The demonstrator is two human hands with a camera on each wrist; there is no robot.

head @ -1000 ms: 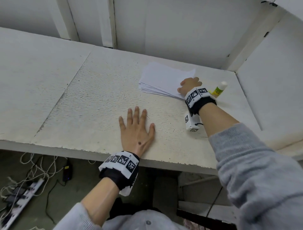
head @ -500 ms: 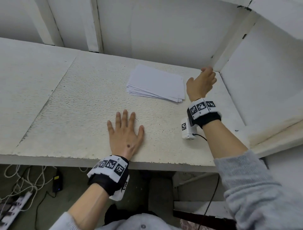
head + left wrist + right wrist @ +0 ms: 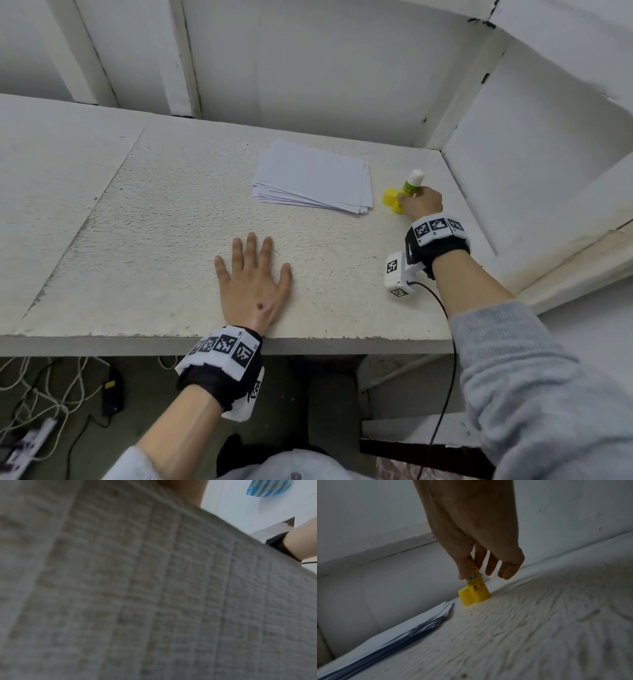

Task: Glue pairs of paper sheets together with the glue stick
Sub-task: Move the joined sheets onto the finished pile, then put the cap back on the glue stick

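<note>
Right hand [image 3: 422, 205] pinching upright yellow cylindrical glue stick [image 3: 409, 187] beside its yellow cap [image 3: 389, 196], fanned stack of white paper sheets [image 3: 315, 177] nearby, left hand [image 3: 251, 281] spread flat on rough white tabletop [image 3: 144, 219].

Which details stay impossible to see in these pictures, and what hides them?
- Left hand: absent from the left wrist view, which blurred grey knitted fabric fills.
- Yellow-bodied glue stick: label too small in the head view, blurred in the right wrist view.
- Right hand grip: fingers hidden behind the hand in the head view.
- White paper stack: sheet count unreadable.
</note>
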